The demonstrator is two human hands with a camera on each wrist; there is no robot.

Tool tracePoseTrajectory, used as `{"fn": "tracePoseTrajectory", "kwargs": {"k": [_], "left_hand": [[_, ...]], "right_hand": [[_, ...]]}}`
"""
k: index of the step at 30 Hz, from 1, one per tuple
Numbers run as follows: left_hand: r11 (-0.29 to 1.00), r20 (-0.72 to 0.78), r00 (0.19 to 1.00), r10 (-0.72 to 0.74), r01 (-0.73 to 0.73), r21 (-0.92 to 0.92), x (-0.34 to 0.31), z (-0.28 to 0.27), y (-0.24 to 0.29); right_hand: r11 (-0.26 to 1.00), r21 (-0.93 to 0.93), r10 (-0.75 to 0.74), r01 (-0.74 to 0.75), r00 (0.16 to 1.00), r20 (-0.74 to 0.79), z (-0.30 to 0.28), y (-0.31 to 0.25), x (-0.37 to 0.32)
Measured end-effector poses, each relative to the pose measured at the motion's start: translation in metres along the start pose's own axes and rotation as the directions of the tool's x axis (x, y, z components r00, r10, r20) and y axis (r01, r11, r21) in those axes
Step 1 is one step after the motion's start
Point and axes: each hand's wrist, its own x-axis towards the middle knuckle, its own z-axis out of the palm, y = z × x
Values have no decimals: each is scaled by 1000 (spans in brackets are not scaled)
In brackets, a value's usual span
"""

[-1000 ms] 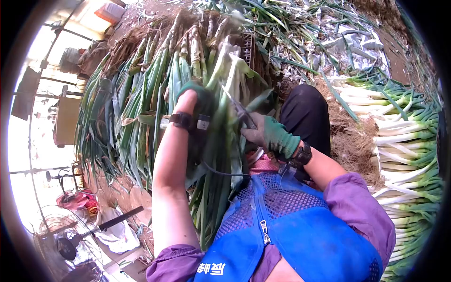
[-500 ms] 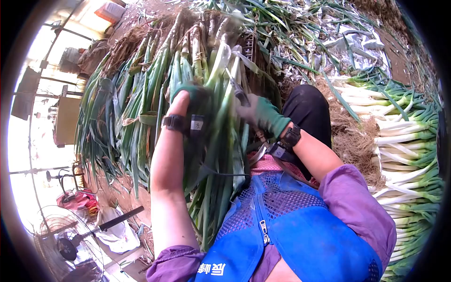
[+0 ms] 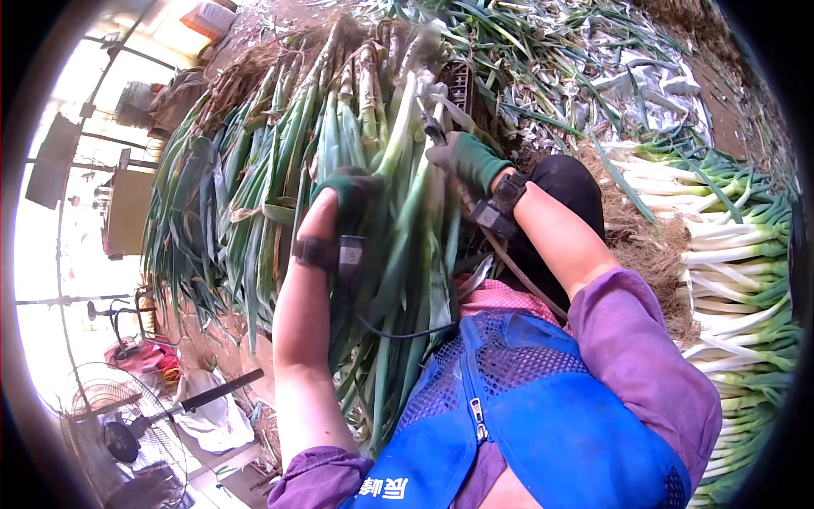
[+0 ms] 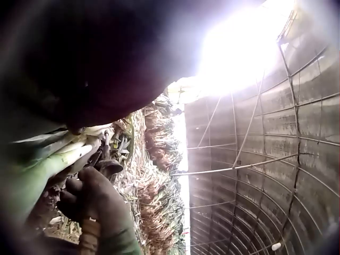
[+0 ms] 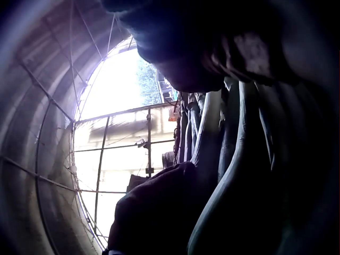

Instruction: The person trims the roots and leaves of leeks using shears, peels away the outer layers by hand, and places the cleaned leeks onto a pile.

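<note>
My gloved left hand grips the green-and-white stalk of a long leek, whose leaves hang down toward the lap. In the right wrist view that left hand is a dark shape beside the stalks. My right hand, in a green-cuffed glove, holds an air blow gun with a thin metal nozzle pointing at the pale root ends. A tan hose runs from it past the knee. The left wrist view shows the right hand's curled fingers close to the leek's white part.
A thick pile of untrimmed leeks lies to the left, roots away from me. Cleaned white leeks are stacked at the right beside loose roots. Leaf scraps cover the ground ahead. A fan stands at lower left.
My right hand has moved forward with the blow gun, toward the leek's root end, and more of the hose shows. The left hand keeps its grip, slightly nearer the body.
</note>
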Motion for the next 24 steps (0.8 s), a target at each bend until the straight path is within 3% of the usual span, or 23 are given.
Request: {"fn": "tracePoseTrajectory", "kwargs": {"k": [4, 7, 10, 12, 13, 14, 15, 16, 17, 18, 20, 21, 22, 24], "left_hand": [[1000, 4, 1000, -21, 21, 13, -1, 1, 0], [991, 38, 999, 2, 3, -133, -16, 2, 4], [997, 28, 998, 64, -65, 37, -18, -7, -3], [959, 33, 995, 89, -77, -273, -20, -13, -16], [904, 32, 994, 102, -79, -421, -22, -18, -27], [893, -18, 907, 421, -419, -163, -26, -30, -37], [719, -67, 717, 694, -684, 121, -31, -42, -47], [444, 24, 491, 871, -808, 387, -42, -52, -38], [836, -160, 828, 538, -548, -30, -53, -59, -29], [875, -116, 991, 61, -109, -472, -64, -65, -17], [858, -178, 981, 79, -158, -489, -64, -82, -24], [896, -182, 982, 48, -123, -427, -60, -87, -28], [927, -189, 982, 19, -88, -364, -53, -91, -31], [998, -280, 959, -39, 25, -55, -29, -89, -44]], "right_hand": [[995, -83, 49, -51, 999, -25, 5, 3, 13], [999, -47, 1, -6, 995, -103, -2, 5, 9], [996, -72, 54, -55, 999, -5, 2, 3, 1], [973, -229, -43, 27, 997, -63, 3, 7, 4], [978, -206, -45, 24, 995, -94, 0, 10, 4], [983, -182, -45, 22, 991, -124, -3, 14, 4], [988, -154, -18, -10, 984, -178, -8, 28, 16], [983, -163, 48, -80, 981, -188, -16, 29, 21], [979, -136, 123, -152, 972, -201, -29, 33, 23], [969, -107, 194, -221, 957, -214, -41, 31, 20], [949, -36, 290, -314, 910, -296, -49, 49, 27], [928, -271, 110, -257, 881, -459, -44, 82, 51], [900, -359, 50, -248, 876, -480, -41, 80, 50], [818, -525, -73, -237, 861, -503, -24, 75, 45]]}}
